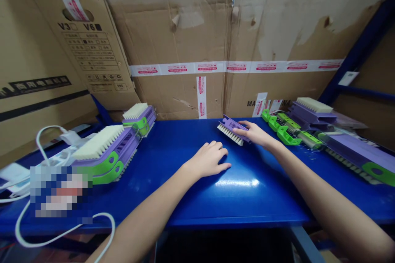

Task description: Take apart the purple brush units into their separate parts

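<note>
A brush (230, 123) was tilted near the back edge of the worktop (191, 207), the right hand (255, 134) grasping its body between the fingers, probably to avoid the bristles (230, 134). The left hand (206, 160) held nothing, fingers loosely spread. Stacked brushes (125, 144) stood toward the left edge, apparently saving room.

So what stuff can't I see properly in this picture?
All in the head view:
Part of the purple brush: covered by the right hand on it.
The palm of the left hand: hidden beneath the hand.
Whatever is behind the pixelated patch at left: squares blur it.
The end of the purple-and-green brush at right: cut off by the right edge.
Red print on the white tape: too small to read.
</note>
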`<state>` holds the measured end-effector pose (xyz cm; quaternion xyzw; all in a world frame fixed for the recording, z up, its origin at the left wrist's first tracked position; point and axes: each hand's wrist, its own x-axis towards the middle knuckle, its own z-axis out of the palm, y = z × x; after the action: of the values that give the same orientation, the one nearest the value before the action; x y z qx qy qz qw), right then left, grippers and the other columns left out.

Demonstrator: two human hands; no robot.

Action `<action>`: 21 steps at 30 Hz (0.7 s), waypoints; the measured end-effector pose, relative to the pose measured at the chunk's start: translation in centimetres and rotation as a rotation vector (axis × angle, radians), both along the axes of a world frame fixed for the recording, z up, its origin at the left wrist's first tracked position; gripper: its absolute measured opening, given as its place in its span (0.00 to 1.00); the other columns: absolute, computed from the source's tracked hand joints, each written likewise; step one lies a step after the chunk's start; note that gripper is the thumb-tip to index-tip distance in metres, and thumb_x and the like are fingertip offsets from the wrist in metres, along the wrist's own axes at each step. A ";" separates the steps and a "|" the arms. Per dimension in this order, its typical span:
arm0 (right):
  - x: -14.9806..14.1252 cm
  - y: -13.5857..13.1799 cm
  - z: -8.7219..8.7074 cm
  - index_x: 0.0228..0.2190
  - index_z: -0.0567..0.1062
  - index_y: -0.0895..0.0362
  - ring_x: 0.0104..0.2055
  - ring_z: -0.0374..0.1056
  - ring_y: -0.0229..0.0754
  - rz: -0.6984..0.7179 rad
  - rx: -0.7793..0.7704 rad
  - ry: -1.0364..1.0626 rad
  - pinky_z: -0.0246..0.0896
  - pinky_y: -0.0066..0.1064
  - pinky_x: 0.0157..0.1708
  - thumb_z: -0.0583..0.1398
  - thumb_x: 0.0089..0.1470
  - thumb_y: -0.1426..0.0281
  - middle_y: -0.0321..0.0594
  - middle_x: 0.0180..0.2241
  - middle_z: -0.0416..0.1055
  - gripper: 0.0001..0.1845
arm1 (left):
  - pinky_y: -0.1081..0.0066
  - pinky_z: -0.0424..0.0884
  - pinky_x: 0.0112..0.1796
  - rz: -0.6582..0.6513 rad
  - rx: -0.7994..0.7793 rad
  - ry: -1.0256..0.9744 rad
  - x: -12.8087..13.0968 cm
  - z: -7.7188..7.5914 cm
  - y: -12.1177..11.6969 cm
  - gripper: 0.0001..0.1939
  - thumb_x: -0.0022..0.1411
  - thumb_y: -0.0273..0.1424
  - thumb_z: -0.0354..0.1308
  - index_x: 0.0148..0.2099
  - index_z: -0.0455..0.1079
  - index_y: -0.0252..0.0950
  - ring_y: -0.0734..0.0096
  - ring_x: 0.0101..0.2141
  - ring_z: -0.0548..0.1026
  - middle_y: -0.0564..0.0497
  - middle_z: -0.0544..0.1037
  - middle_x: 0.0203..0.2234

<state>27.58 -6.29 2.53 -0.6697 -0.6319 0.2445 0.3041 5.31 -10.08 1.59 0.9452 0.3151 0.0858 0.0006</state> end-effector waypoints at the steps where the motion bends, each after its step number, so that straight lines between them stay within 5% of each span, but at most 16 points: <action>1: 0.1 0.0 0.1 0.58 0.63 0.62 0.48 0.69 0.46 0.009 -0.019 0.053 0.64 0.33 0.46 0.61 0.51 0.53 0.51 0.52 0.69 0.39 | 0.63 0.65 0.42 0.001 0.000 0.001 0.0 0.0 0.0 0.16 0.63 0.43 0.55 0.46 0.71 0.37 0.60 0.43 0.69 0.47 0.72 0.40; 10: -0.1 0.0 -0.2 0.57 0.65 0.62 0.53 0.67 0.48 0.025 -0.005 0.096 0.61 0.36 0.51 0.62 0.50 0.53 0.52 0.55 0.67 0.39 | 0.62 0.66 0.43 0.005 -0.007 0.004 0.0 0.1 0.0 0.16 0.63 0.43 0.55 0.46 0.71 0.37 0.60 0.43 0.69 0.47 0.72 0.40; 21: -1.7 -1.1 -0.6 0.57 0.64 0.57 0.53 0.66 0.49 0.051 0.136 -0.167 0.59 0.37 0.51 0.57 0.54 0.52 0.48 0.53 0.69 0.34 | 0.62 0.66 0.43 0.035 0.037 -0.003 -0.3 0.1 0.4 0.16 0.63 0.42 0.55 0.46 0.70 0.37 0.60 0.44 0.70 0.47 0.73 0.40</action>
<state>25.89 -7.42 1.94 -0.6491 -0.6871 0.1518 0.2889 4.97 -9.73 1.67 0.9392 0.3299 0.0930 -0.0181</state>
